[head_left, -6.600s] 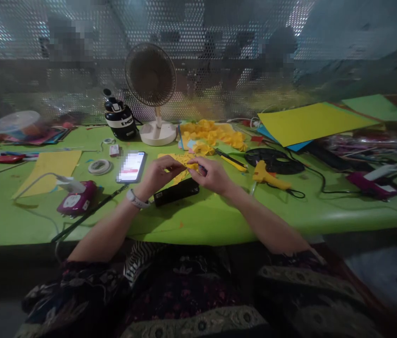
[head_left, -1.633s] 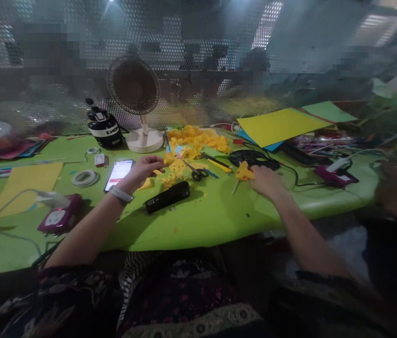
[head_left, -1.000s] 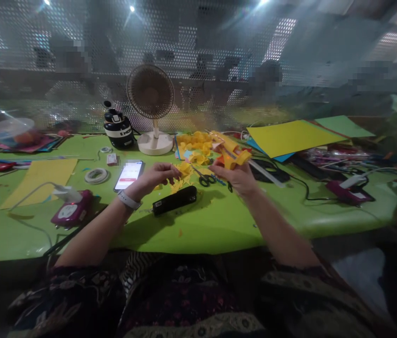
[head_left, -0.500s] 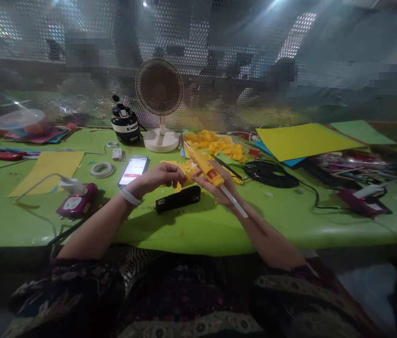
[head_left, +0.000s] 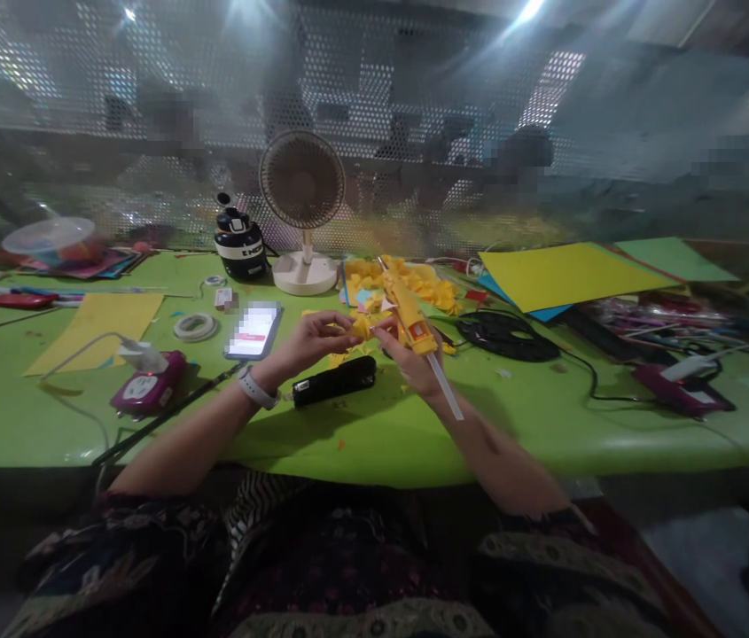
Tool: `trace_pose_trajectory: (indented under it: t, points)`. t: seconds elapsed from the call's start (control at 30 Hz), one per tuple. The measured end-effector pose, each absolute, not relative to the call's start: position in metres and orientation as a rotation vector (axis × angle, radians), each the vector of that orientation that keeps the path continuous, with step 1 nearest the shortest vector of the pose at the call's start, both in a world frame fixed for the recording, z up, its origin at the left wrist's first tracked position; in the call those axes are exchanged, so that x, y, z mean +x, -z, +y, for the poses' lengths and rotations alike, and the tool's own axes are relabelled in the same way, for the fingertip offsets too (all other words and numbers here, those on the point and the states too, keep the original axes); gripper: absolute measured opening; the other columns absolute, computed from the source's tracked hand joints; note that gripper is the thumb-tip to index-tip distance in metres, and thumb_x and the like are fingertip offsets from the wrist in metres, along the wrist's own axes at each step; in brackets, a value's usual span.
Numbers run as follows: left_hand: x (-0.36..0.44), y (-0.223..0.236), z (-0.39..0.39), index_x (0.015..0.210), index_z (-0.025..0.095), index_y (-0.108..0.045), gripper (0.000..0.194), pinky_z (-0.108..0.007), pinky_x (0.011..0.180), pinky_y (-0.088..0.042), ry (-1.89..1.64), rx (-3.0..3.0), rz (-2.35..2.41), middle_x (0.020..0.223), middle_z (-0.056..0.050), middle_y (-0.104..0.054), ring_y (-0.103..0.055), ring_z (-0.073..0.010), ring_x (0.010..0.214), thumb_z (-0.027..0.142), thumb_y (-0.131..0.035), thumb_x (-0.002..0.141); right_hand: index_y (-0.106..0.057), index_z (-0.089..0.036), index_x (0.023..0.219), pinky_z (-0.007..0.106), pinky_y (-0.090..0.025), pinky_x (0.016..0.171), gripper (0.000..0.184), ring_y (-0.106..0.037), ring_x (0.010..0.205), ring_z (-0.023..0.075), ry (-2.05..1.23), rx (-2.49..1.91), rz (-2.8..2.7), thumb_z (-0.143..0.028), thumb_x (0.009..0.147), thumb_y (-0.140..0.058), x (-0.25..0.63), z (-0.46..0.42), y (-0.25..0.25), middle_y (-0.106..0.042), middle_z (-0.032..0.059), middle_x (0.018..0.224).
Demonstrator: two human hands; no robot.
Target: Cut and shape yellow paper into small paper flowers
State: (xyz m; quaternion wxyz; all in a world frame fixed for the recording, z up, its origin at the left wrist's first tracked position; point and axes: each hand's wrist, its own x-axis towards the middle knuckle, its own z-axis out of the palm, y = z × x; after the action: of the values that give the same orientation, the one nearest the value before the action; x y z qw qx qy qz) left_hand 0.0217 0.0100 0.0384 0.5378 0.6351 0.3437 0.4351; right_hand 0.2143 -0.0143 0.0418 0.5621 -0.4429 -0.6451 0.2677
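Observation:
My right hand [head_left: 419, 365] is wrapped round a yellow hot glue gun [head_left: 407, 310], its nozzle pointing up and away from me. A translucent glue stick [head_left: 446, 386] juts from the back end. With fingers pinched together, my left hand [head_left: 319, 344] holds a small yellow paper piece [head_left: 363, 326]. The thumb and a fingertip of my right hand meet at the same piece. Just below, a black elongated tool [head_left: 335, 381], perhaps a stapler, lies on the green tabletop. Behind the glue gun sits a heap of crinkled yellow paper pieces [head_left: 431, 283].
Left of my hands are a phone [head_left: 254, 330], a tape roll [head_left: 195, 327] and a purple power adapter [head_left: 150, 383] with cables. At the back stand a fan [head_left: 302, 182] and a black bottle [head_left: 241, 248]. A black cable coil [head_left: 511, 335] and coloured sheets [head_left: 566, 275] lie right.
My hands have come closer together, meeting at the yellow paper piece. The glue gun has tilted more upright and shifted slightly right. The whole view has moved a little.

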Motion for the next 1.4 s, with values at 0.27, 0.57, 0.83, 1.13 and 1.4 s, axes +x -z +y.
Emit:
trace_pose_trajectory:
  t: [0.27,0.57,0.83,1.13,1.4]
  points:
    - [0.029,-0.036,0.005,0.088,0.015,-0.061,0.047,-0.030,0.069,-0.059,-0.917,1.232,0.830,0.084,-0.003,-0.071,-0.074,-0.0179,0.076,0.044,-0.087,0.063,-0.060,-0.032,0.086,0.042,-0.055,0.079,0.020,-0.066,0.084,0.0236,-0.601,-1.090,-1.597,-0.052,0.084,-0.062,0.217,-0.011,-0.031,-0.069,0.0005,0.089]
    - [0.031,-0.035,0.006,0.079,0.015,-0.056,0.046,-0.026,0.063,-0.058,-1.078,1.224,0.880,0.081,-0.002,-0.068,-0.074,-0.0209,0.086,0.044,-0.088,0.062,-0.062,-0.031,0.086,0.045,-0.055,0.074,0.021,-0.065,0.075,0.0240,-0.621,-1.064,-1.533,-0.052,0.082,-0.066,0.217,-0.002,-0.025,-0.070,0.0029,0.092]
    - [0.031,-0.032,0.009,0.077,0.013,-0.062,0.048,-0.029,0.071,-0.059,-1.105,1.200,0.899,0.081,-0.001,-0.069,-0.067,-0.0121,0.073,0.040,-0.092,0.051,-0.060,-0.026,0.085,0.038,-0.059,0.070,0.028,-0.065,0.068,0.0192,-0.642,-1.029,-1.537,-0.054,0.081,-0.066,0.215,0.001,-0.021,-0.069,0.0011,0.080]
    - [0.029,-0.023,0.017,0.076,0.013,-0.064,0.048,-0.028,0.069,-0.059,-1.225,1.244,0.887,0.076,-0.001,-0.068,-0.066,-0.0115,0.069,0.040,-0.092,0.050,-0.064,-0.026,0.095,0.036,-0.058,0.067,0.025,-0.065,0.068,0.0172,-0.629,-0.990,-1.581,-0.049,0.084,-0.066,0.218,0.008,-0.015,-0.068,0.0009,0.086]
    - [0.026,-0.017,0.023,0.066,0.013,-0.061,0.043,-0.027,0.061,-0.058,-1.281,1.427,0.947,0.078,-0.003,-0.067,-0.062,-0.0106,0.063,0.044,-0.089,0.056,-0.065,-0.023,0.092,0.033,-0.059,0.064,0.029,-0.065,0.067,0.0163,-0.564,-0.977,-1.477,-0.049,0.081,-0.069,0.220,0.014,-0.012,-0.068,0.0005,0.081]
